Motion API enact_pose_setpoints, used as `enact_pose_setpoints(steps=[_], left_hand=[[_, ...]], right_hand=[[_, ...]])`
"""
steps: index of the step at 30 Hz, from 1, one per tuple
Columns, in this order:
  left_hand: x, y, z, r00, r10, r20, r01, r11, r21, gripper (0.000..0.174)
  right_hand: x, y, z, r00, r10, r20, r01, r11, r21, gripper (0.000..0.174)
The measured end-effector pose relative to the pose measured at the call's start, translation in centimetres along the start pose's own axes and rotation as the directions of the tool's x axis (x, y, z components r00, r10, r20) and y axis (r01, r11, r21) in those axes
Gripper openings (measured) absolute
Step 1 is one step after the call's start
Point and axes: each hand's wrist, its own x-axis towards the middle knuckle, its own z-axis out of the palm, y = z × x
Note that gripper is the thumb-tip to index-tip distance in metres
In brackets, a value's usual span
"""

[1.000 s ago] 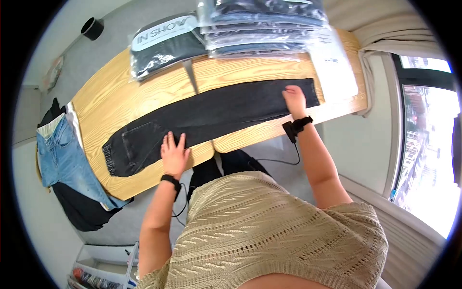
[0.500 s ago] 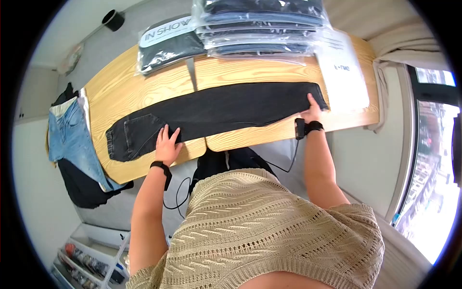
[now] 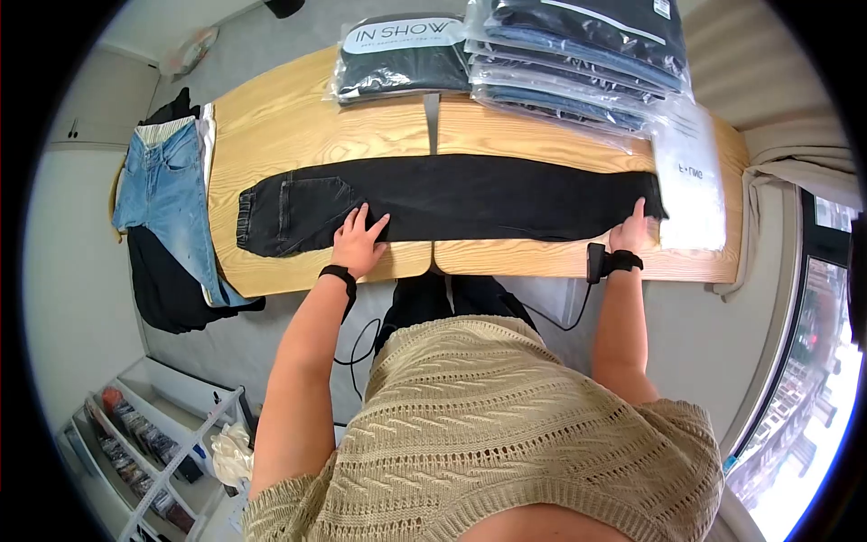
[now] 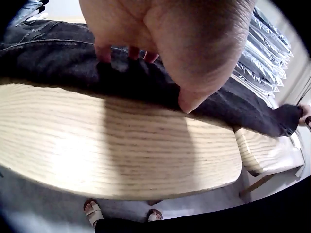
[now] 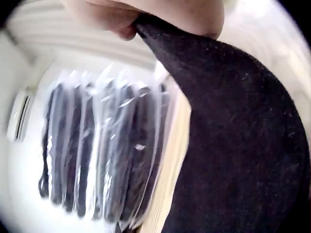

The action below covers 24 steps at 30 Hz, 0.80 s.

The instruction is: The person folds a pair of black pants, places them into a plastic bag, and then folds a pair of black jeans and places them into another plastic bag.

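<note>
A pair of black jeans (image 3: pixel 506 199), folded lengthwise, lies across the table with its elastic waistband (image 3: pixel 244 217) at the left. My left hand (image 3: pixel 359 246) rests on the near edge of the jeans below the back pocket, fingers spread. In the left wrist view, its fingertips (image 4: pixel 133 52) touch the denim and the thumb comes down by the cloth's edge. At the leg hem on the right, my right hand (image 3: pixel 629 233) pinches the near corner. The right wrist view shows the black cloth (image 5: pixel 238 131) rising to the thumb and fingers.
Bagged folded jeans (image 3: pixel 578 68) are stacked along the table's far side, beside one labelled bag (image 3: pixel 402 54). White plastic bags (image 3: pixel 691 181) lie at the right end. Blue jeans (image 3: pixel 167 181) hang over the left end. A seam splits the wooden table (image 3: pixel 343 108).
My right hand has moved from atop the leg end to the hem's near corner and now pinches it. The left hand stays by the pocket. The head view has turned.
</note>
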Motion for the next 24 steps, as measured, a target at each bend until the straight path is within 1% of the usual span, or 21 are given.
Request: enact_pose_setpoints(steps=[1, 2, 3, 4, 5, 6, 7, 8, 9, 10, 11, 12, 13, 14, 15, 18, 20, 21, 22, 24], left_hand=[[0.0, 0.0, -0.3, 1.000, 0.014, 0.006, -0.014, 1.000, 0.011, 0.060], [0.0, 0.0, -0.5, 1.000, 0.030, 0.009, -0.030, 0.999, 0.024, 0.061], [0.0, -0.2, -0.4, 0.999, 0.037, 0.001, -0.037, 0.998, 0.041, 0.060], [0.0, -0.3, -0.5, 0.999, 0.034, 0.000, -0.034, 0.999, 0.041, 0.060], [0.0, -0.4, -0.5, 0.999, 0.047, -0.005, -0.046, 0.998, 0.046, 0.060], [0.0, -0.5, -0.5, 0.998, 0.059, -0.009, -0.058, 0.997, 0.051, 0.060], [0.0, -0.7, -0.3, 0.997, 0.070, -0.032, -0.069, 0.996, 0.048, 0.060], [0.0, -0.9, -0.2, 0.997, 0.068, -0.033, -0.066, 0.997, 0.046, 0.060], [-0.1, -1.0, -0.2, 0.996, 0.077, -0.039, -0.075, 0.996, 0.048, 0.061], [-0.1, -1.1, -0.1, 0.995, 0.086, -0.045, -0.084, 0.995, 0.051, 0.062], [-0.1, -1.1, -0.1, 0.992, 0.098, -0.079, -0.095, 0.994, 0.045, 0.057], [-0.2, -1.3, -0.1, 0.993, 0.092, -0.077, -0.089, 0.995, 0.042, 0.057], [-0.2, -1.5, -0.1, 0.991, 0.111, -0.076, -0.108, 0.993, 0.039, 0.052], [-0.3, -1.8, 0.0, 0.989, 0.130, -0.075, -0.127, 0.991, 0.038, 0.049], [-0.3, -1.9, 0.2, 0.981, 0.145, -0.131, -0.146, 0.989, 0.005, 0.043], [-0.3, -2.2, 0.2, 0.987, 0.131, -0.096, -0.131, 0.991, -0.001, 0.045], [-0.4, -2.4, 0.1, 0.984, 0.152, -0.093, -0.153, 0.988, -0.010, 0.046], [-0.5, -2.6, 0.0, 0.981, 0.172, -0.090, -0.174, 0.985, -0.014, 0.046], [-0.5, -2.7, 0.0, 0.981, 0.169, -0.090, -0.172, 0.985, -0.019, 0.046], [-0.5, -2.9, -0.3, 0.981, 0.182, -0.062, -0.184, 0.983, -0.025, 0.048]], right_hand=[[0.3, -3.1, -1.3, 0.979, 0.202, 0.019, -0.190, 0.882, 0.431, 0.054], [0.1, -8.3, -3.7, 0.921, 0.370, 0.122, -0.324, 0.553, 0.767, 0.055], [-1.0, -12.1, -5.3, 0.971, 0.237, 0.007, -0.162, 0.641, 0.750, 0.053], [-2.5, -15.6, -6.4, 0.991, 0.091, -0.102, 0.009, 0.703, 0.711, 0.052], [-4.0, -18.6, -6.9, 0.994, 0.104, 0.010, -0.087, 0.764, 0.640, 0.047], [-6.2, -22.5, -7.8, 0.999, 0.029, -0.017, -0.011, 0.767, 0.641, 0.042], [-7.8, -25.5, -8.4, 0.950, 0.053, 0.307, -0.227, 0.793, 0.565, 0.037], [-9.8, -26.8, -5.2, 0.974, -0.135, 0.184, -0.016, 0.762, 0.647, 0.046], [-11.8, -28.3, -3.5, 0.894, -0.448, 0.009, 0.357, 0.724, 0.590, 0.064], [-14.0, -29.2, -1.4, 0.759, -0.649, 0.046, 0.601, 0.727, 0.333, 0.072], [-15.7, -30.4, 0.5, 0.671, -0.711, 0.211, 0.661, 0.702, 0.263, 0.076], [-17.2, -30.2, 3.4, 0.563, -0.781, 0.269, 0.708, 0.624, 0.330, 0.074], [-18.3, -29.6, 5.7, 0.516, -0.786, 0.341, 0.740, 0.609, 0.287, 0.073], [-18.9, -30.0, 6.3, 0.467, -0.783, 0.410, 0.770, 0.588, 0.247, 0.071], [-19.1, -29.9, 6.6, 0.476, -0.780, 0.405, 0.765, 0.595, 0.247, 0.071], [-19.4, -29.9, 6.9, 0.489, -0.767, 0.417, 0.757, 0.610, 0.233, 0.069], [-19.3, -30.2, 6.8, 0.531, -0.736, 0.420, 0.729, 0.649, 0.216, 0.069], [-19.3, -30.3, 6.8, 0.551, -0.736, 0.393, 0.714, 0.659, 0.234, 0.070], [-19.3, -30.3, 6.7, 0.547, -0.737, 0.397, 0.716, 0.658, 0.233, 0.070], [-19.4, -30.2, 6.9, 0.467, -0.769, 0.437, 0.794, 0.582, 0.175, 0.070]])
